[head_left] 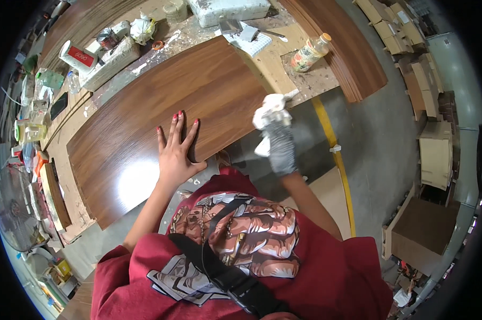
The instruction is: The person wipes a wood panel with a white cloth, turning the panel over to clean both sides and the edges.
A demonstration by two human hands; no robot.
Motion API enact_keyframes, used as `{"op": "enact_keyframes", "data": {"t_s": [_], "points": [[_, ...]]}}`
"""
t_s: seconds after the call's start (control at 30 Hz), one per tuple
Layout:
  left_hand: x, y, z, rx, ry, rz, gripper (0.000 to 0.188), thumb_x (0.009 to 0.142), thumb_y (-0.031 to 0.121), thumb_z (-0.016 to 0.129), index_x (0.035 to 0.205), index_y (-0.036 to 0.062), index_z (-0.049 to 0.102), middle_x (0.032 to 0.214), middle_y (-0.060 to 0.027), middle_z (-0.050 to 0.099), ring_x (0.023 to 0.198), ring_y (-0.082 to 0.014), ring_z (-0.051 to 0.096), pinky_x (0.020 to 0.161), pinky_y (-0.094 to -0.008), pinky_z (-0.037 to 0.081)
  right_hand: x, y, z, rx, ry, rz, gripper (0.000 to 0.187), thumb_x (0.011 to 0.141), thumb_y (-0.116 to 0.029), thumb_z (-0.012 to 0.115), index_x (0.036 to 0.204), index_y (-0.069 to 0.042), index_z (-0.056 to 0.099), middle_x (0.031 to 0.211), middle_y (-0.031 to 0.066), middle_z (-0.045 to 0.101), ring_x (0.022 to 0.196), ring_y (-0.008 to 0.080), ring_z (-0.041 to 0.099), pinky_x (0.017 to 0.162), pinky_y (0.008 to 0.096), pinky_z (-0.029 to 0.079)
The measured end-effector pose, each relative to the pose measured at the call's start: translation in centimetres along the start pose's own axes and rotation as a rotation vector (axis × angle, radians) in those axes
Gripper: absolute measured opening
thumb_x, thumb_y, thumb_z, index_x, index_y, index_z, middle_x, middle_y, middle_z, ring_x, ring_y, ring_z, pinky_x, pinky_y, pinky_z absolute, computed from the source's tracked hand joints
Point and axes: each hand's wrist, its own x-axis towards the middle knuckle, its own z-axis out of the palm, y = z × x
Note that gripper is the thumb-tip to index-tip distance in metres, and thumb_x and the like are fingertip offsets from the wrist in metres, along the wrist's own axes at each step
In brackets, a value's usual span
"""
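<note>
A fan point(16, 209) stands at the far left, well away from the left grip and lower than it in the view. Nearer to that grip, though still well apart on its left, a dark phone point(59, 105) lies among clear containers, and a white and red cup point(78, 56) tilts beyond it, up and to the left of the grip. The large brown wood-grain board point(145, 112) lies flat on the paint-spattered worktop point(185, 34), directly under the left grip point(178, 152) and reaching out to both sides of it. This bare grip is spread, palm down near the board's close edge, fingers fanned apart and pointing away from the body. Beyond it, up and to the right, are a white block point(227, 12) and a patterned sheet point(254, 47) with small pieces on top. The right grip point(278, 141), in a gray glove, pinches a bunched white cloth point(273, 108) at the board's right-hand corner; blur hides the separate fingers, and how firmly the cloth presses cannot be told. Past this grip, above and to its right, stands a bottle point(310, 52) with an orange cap, beside a stack of brown boards point(339, 42). A yellow floor line point(326, 122) runs right of the grip, and cardboard boxes point(435, 154) stand well apart at the far right.
</note>
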Motion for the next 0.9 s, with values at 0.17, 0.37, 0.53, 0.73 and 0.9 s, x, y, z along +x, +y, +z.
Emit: {"op": "enact_keyframes", "data": {"t_s": [0.17,0.37,0.53,0.73,0.9], "points": [[-0.8,-0.8,0.7,0.009,0.051,0.019,0.109,0.055,0.036,0.079,0.154,0.0249,0.033,0.162,-0.0139,0.018,0.150,-0.0303,0.018,0.119,-0.0579,0.009,-0.9,-4.4,2.2,0.103,0.186,0.125,0.049,0.094,-0.001,0.040,0.141,-0.009,0.050,0.152,0.0090,0.043,0.146,0.0292,0.029,0.123,0.0417,0.017],[-1.8,-2.2,0.6,0.048,-0.015,0.078,0.111,0.057,0.032,0.079,0.155,0.0253,0.028,0.162,-0.0125,0.017,0.150,-0.0268,0.016,0.120,-0.0580,0.010,-1.3,-4.1,3.0,0.566,0.085,0.256,0.048,0.096,0.001,0.041,0.144,-0.005,0.046,0.153,0.0090,0.040,0.145,0.0230,0.031,0.123,0.0354,0.020],[-1.9,-2.1,0.7,0.059,0.044,0.140,0.104,0.060,0.034,0.077,0.153,0.0240,0.031,0.160,-0.0145,0.022,0.149,-0.0283,0.020,0.119,-0.0596,0.011,0.5,0.3,2.4,0.141,0.258,0.316,0.045,0.099,0.003,0.037,0.144,0.005,0.040,0.154,0.0123,0.036,0.143,0.0183,0.032,0.121,0.0334,0.025],[-2.1,-2.3,0.7,0.054,0.013,0.096,0.111,0.059,0.031,0.081,0.155,0.0265,0.026,0.162,-0.0115,0.018,0.151,-0.0267,0.016,0.120,-0.0573,0.010,-3.2,-11.6,3.3,0.205,0.085,0.140,0.055,0.088,0.007,0.047,0.140,-0.009,0.052,0.153,0.0131,0.038,0.145,0.0277,0.030,0.120,0.0338,0.024],[-2.0,-2.1,0.4,0.069,-0.015,0.076,0.112,0.059,0.033,0.082,0.155,0.0267,0.026,0.163,-0.0110,0.017,0.151,-0.0267,0.015,0.120,-0.0571,0.010,-2.1,-12.9,2.1,0.439,0.214,0.263,0.039,0.089,-0.008,0.059,0.127,-0.013,0.065,0.135,0.0093,0.055,0.131,0.0294,0.046,0.112,0.0370,0.032]]}}
